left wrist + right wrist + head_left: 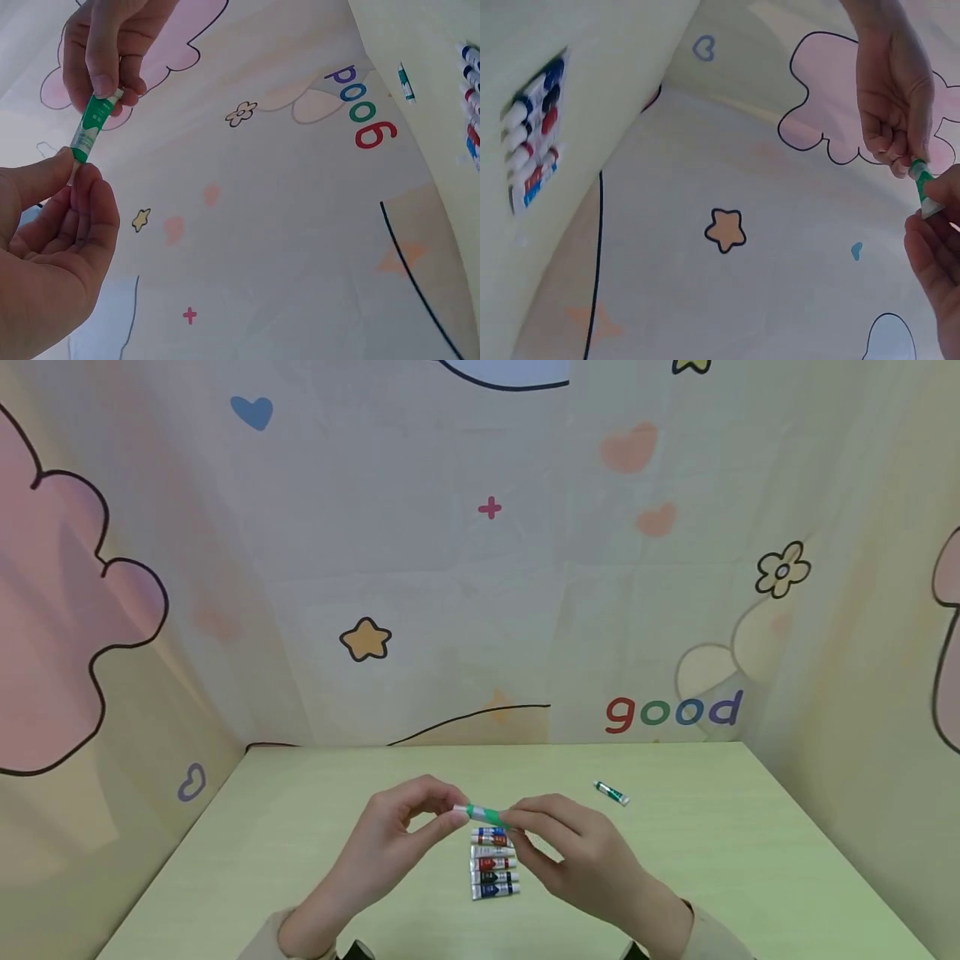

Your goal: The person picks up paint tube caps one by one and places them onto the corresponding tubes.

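A small green paint tube (486,815) is held up between both hands, above the table. My left hand (405,831) pinches its narrow white end between thumb and fingers. At the other end, my right hand (573,847) grips the tube between thumb and fingertips. The left wrist view shows the green label of the paint tube (94,120), with the left hand (64,240) below and the right hand (112,52) above. In the right wrist view, the fingers partly cover the paint tube (922,184).
Several paint tubes (495,864) in blue, red, dark and white lie in a column on the pale table (337,868), just below the hands. Another green paint tube (611,793) lies alone farther back at the right. A printed curtain (450,568) stands behind the table.
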A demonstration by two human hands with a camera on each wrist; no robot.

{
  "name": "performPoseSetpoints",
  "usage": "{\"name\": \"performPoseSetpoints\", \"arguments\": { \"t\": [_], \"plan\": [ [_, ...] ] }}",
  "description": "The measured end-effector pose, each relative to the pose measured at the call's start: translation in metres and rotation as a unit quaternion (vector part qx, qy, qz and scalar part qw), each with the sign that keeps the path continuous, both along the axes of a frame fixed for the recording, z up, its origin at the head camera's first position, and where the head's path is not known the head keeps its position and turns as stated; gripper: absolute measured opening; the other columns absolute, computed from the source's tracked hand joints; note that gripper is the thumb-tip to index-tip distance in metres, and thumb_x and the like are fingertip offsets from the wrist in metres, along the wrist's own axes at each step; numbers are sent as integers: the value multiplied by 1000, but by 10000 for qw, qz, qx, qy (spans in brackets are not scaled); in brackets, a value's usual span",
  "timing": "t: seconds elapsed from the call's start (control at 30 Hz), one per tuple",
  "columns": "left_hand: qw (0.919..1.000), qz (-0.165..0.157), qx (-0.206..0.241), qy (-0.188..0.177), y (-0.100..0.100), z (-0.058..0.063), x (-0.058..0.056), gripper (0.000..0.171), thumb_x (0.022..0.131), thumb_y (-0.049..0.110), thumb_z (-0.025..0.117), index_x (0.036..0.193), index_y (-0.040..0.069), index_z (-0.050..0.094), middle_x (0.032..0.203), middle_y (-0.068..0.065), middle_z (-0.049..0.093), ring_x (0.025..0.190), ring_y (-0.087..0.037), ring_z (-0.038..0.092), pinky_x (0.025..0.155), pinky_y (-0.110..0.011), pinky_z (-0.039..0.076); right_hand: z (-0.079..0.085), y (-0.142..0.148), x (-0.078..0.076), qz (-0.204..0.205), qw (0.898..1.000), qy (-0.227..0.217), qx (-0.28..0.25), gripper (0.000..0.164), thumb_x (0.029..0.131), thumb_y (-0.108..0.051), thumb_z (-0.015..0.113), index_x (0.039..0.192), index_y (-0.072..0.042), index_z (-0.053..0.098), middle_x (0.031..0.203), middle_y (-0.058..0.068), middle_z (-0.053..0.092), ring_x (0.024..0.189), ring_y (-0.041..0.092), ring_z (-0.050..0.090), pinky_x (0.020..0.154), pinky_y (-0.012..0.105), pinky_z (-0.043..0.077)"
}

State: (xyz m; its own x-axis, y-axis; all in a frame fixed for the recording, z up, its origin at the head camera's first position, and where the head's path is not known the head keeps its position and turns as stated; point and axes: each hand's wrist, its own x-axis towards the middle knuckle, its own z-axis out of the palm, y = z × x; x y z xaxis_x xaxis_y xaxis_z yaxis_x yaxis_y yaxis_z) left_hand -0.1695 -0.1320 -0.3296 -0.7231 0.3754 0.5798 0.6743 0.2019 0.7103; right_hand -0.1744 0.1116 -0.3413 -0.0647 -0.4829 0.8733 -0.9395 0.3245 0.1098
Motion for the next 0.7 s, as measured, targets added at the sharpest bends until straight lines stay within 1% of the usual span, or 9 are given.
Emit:
{"name": "performPoseSetpoints", "arguments": {
  "t": [0.07,0.13,0.23,0.37,0.4,0.47,0.53,0.57,0.7],
  "plan": [
    [9989,51,-95,445,0,1,1,8,95,16,71,102,19,72,91,9,69,83,-11,65,79,-31,55,-2,0,1,440,9946,-898,-277,12,98,-9,66,106,-2,72,94,5,70,79,13,68,72,21,56],
    [9953,106,-202,943,-1,2,2,10,94,14,72,102,20,71,91,10,68,83,-9,64,77,-30,54,-2,1,1,798,9759,-1978,-466,14,95,-4,69,108,-5,72,95,4,71,80,12,67,72,23,56],
    [9870,66,-312,1576,-1,5,4,15,93,9,73,103,18,70,93,9,67,85,-7,63,78,-26,53,1,4,3,1259,9147,-3794,-596,19,94,1,68,109,-8,73,97,3,73,81,16,68,75,29,57],
    [9772,-90,-365,2088,-1,6,8,21,90,3,75,104,16,70,97,8,67,87,-6,63,79,-21,53,6,8,4,1666,8106,-5579,-626,16,99,-5,61,111,0,71,94,2,72,80,17,67,82,35,57],
    [9754,-116,-365,2170,-1,6,9,22,89,2,75,104,16,70,98,8,67,87,-6,64,79,-21,53,7,9,4,1735,7949,-5782,-607,17,100,-6,61,111,3,70,93,2,72,79,17,67,82,36,57],
    [9736,-138,-349,2252,0,6,9,22,88,0,75,104,14,70,99,7,67,87,-7,64,78,-21,54,8,9,3,1765,7773,-6008,-599,20,100,-8,60,113,6,68,91,2,71,77,14,66,83,36,56],
    [9753,-69,-329,2185,0,5,9,21,89,1,75,104,14,70,98,7,68,87,-7,64,78,-22,54,8,8,3,1657,7832,-5964,-590,22,101,-8,60,116,6,67,92,2,71,77,14,66,83,35,56],
    [9774,2,-317,2090,0,5,9,20,89,2,75,104,15,70,97,7,68,86,-7,64,77,-23,54,7,8,3,1508,7999,-5782,-553,22,101,-9,61,118,3,67,94,1,71,79,14,66,82,35,57],
    [9920,363,-163,1201,-4,5,6,13,93,10,74,102,19,72,93,9,70,84,-8,66,77,-28,55,4,6,4,790,9028,-4221,-243,31,97,-13,70,128,-11,64,113,-1,67,95,14,66,81,31,57]
  ]
}}
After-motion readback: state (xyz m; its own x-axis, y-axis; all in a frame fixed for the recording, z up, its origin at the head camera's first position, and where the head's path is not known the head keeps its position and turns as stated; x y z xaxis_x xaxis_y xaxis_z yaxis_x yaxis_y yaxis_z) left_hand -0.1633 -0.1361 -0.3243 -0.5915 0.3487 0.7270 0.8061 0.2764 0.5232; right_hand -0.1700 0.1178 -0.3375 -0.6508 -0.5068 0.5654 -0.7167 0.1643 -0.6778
